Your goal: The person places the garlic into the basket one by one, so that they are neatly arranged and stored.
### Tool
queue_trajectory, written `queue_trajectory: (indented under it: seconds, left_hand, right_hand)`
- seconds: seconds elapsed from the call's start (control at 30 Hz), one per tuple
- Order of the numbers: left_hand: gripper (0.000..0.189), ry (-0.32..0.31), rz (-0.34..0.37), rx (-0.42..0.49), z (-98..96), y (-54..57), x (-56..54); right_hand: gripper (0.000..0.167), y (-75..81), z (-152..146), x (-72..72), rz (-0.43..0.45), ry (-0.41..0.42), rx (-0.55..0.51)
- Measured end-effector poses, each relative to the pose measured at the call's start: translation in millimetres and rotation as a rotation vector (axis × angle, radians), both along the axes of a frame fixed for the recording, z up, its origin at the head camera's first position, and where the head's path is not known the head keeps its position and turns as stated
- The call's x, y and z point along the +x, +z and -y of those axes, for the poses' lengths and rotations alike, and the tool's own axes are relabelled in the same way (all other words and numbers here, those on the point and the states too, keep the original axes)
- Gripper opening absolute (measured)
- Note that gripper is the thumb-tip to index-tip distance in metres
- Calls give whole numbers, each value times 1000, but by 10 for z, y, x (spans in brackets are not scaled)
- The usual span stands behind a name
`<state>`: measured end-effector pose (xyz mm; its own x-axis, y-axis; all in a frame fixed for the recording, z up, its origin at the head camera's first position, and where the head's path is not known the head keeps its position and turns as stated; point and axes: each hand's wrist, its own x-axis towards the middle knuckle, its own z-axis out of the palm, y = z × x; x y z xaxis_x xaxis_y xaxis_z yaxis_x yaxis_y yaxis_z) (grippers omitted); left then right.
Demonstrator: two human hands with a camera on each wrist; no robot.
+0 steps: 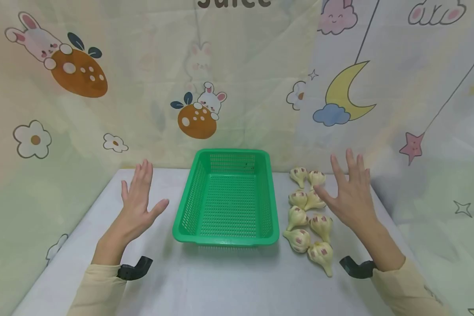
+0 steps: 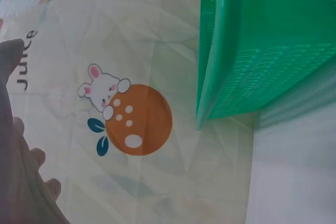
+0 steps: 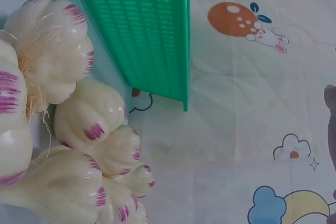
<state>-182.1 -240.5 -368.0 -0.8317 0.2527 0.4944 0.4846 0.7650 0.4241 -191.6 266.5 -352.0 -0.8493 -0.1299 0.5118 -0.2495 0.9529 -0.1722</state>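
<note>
A green plastic basket (image 1: 227, 240) with slotted walls stands on the white table, with nothing inside it. To its right, several garlic bulbs (image 1: 298, 240) lie in two rough columns, cream with purple streaks. My left hand (image 1: 137, 206) is raised left of the basket, fingers straight and thumb spread, holding nothing. On the other side, my right hand (image 1: 351, 197) hovers beside the garlic with its fingers spread, and its thumb overlaps one bulb in the head view. The right wrist view shows garlic bulbs (image 3: 94, 111) close up beside the basket wall (image 3: 142, 30).
The white table (image 1: 221, 281) ends at the back against a hanging cloth (image 1: 253, 109) printed with rabbits, oranges and a moon. Similar cloth hangs at both sides. Each wrist wears a black camera mount (image 1: 136, 268).
</note>
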Motion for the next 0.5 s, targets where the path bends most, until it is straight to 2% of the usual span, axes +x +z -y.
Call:
queue_trajectory:
  seconds: [0.3,0.5]
  left_hand:
    - [92,-50,72,-37,-69,-91,36]
    - [94,-56,156,-79,-148,-227,29]
  right_hand:
    - [83,-76,-46,70,-9,17,-31]
    - [82,-156,-99,113,-17,48,-53]
